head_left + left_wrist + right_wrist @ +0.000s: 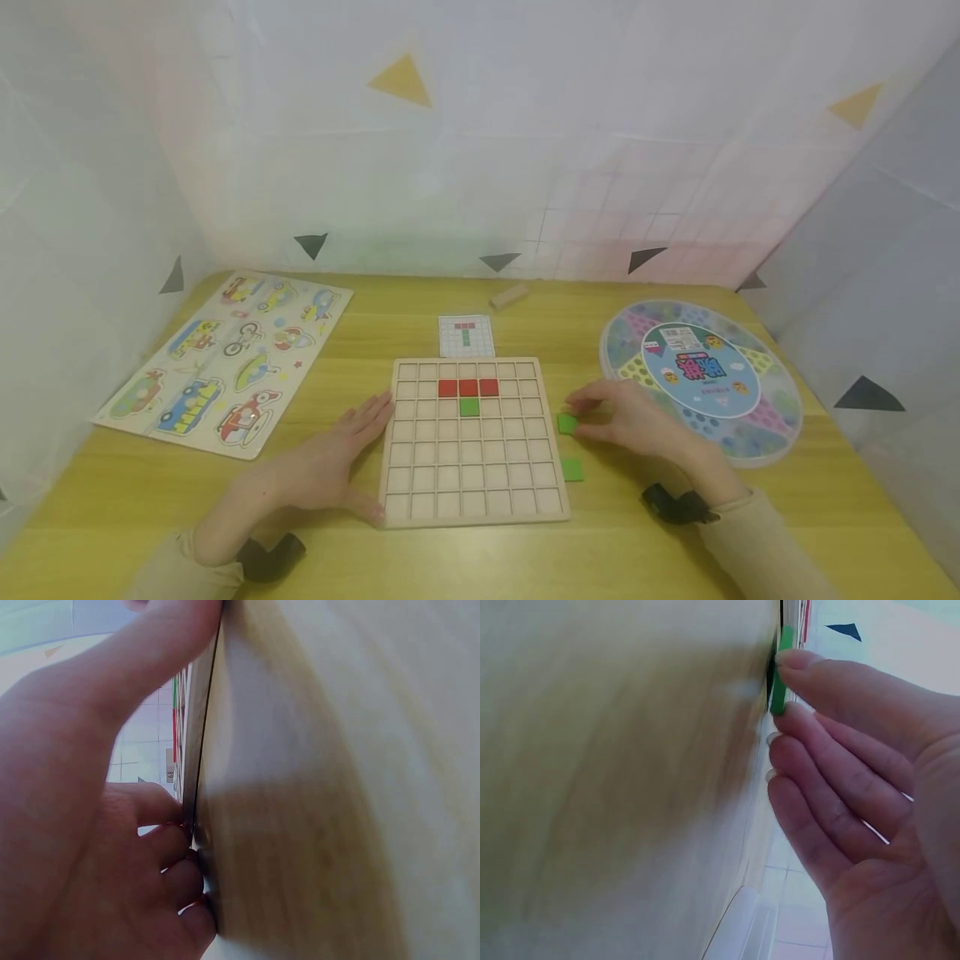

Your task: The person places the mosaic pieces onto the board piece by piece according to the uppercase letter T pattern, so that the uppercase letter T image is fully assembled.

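Note:
A wooden grid board (555, 510) lies flat at the middle of the table. Three red square tiles (468, 388) sit side by side in one row, with a green tile (469, 407) just below the middle one. My left hand (318, 467) rests against the board's left edge, thumb near the front corner and fingers further back. Beside the right edge, my right hand (637, 421) pinches a green square tile (781, 682) between thumb and index finger; it looks tilted slightly up from the tabletop. Nearer me, another green tile (572, 470) lies against the board's right edge.
Behind the board lies a small pattern card (450, 343), with a wooden block (509, 297) behind it. A vehicle picture puzzle (300, 400) lies at the left. Beyond my right hand is a round game box (701, 371). Patterned cloth (480, 167) encloses the table's back and sides.

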`<state>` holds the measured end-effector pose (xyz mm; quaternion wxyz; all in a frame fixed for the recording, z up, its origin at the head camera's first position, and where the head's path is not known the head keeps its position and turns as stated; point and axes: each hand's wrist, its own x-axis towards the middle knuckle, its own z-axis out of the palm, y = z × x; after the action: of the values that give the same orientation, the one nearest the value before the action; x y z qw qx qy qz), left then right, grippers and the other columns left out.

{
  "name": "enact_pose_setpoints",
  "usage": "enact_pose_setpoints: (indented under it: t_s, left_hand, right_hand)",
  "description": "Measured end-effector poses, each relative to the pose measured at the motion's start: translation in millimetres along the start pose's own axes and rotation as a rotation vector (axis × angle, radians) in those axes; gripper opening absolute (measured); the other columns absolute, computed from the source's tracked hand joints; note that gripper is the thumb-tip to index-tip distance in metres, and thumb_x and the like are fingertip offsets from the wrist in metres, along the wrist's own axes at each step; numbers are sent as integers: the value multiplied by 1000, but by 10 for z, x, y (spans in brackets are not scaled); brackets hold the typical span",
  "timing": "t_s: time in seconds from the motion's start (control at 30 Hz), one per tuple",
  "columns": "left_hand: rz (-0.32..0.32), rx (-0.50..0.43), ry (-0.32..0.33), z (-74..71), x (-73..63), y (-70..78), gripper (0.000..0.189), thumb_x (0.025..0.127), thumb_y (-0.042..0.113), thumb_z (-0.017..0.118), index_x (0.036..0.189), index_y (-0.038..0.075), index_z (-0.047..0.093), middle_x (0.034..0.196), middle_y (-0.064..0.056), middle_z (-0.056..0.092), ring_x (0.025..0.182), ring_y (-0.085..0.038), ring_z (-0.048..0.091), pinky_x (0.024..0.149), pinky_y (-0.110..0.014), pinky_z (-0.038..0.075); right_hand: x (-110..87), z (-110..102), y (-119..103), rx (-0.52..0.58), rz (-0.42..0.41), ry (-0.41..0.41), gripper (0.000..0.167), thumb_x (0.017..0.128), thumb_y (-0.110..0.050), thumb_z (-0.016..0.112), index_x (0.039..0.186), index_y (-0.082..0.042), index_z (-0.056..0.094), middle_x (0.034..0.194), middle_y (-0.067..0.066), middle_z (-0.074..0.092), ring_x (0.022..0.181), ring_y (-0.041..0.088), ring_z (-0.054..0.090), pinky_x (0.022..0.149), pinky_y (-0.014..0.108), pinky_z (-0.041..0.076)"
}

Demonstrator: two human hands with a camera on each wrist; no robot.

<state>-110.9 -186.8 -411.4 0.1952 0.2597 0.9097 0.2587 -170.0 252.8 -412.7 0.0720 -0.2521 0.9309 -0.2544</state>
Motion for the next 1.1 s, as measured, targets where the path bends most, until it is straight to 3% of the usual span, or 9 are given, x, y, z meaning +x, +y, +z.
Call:
enact_pose_setpoints:
  t_s: [0.4, 0.77, 1.0, 1.1]
  left_hand:
    - [12, 4, 6, -4, -2, -1, 137, 63, 71, 79, 161, 5, 9, 169, -12, -1, 152, -44, 5, 120, -63, 17]
    - [4, 4, 1, 10, 5, -7, 137, 62, 73, 77, 161, 7, 8, 169, -10, -3, 152, -45, 4, 120, -63, 18]
    - [13, 13, 5, 21, 2, -11, 138, 62, 73, 77, 161, 6, 8, 169, -10, -3, 153, -40, 3, 122, -60, 16]
    - [11, 16, 8, 17, -1, -7, 137, 62, 73, 77, 161, 6, 8, 169, -10, -2, 153, -40, 3, 121, -60, 16]
  right_hand:
    - [-20, -47, -54, 36, -3, 31, 37, 83, -24, 82, 118, -17, 72, 103, -11, 73, 98, 11, 67, 91, 43, 56]
    - [-18, -81, -106, 43, -62, 110, 36, 80, -14, 84, 114, -11, 73, 99, -11, 74, 95, 13, 68, 88, 43, 57]
    - [87, -78, -241, 38, -8, 64, 36, 84, -21, 81, 119, -18, 72, 104, -13, 72, 101, 12, 65, 93, 45, 55]
    - [163, -61, -327, 53, -23, 58, 35, 84, -22, 80, 119, -18, 72, 104, -13, 72, 101, 12, 65, 93, 45, 55]
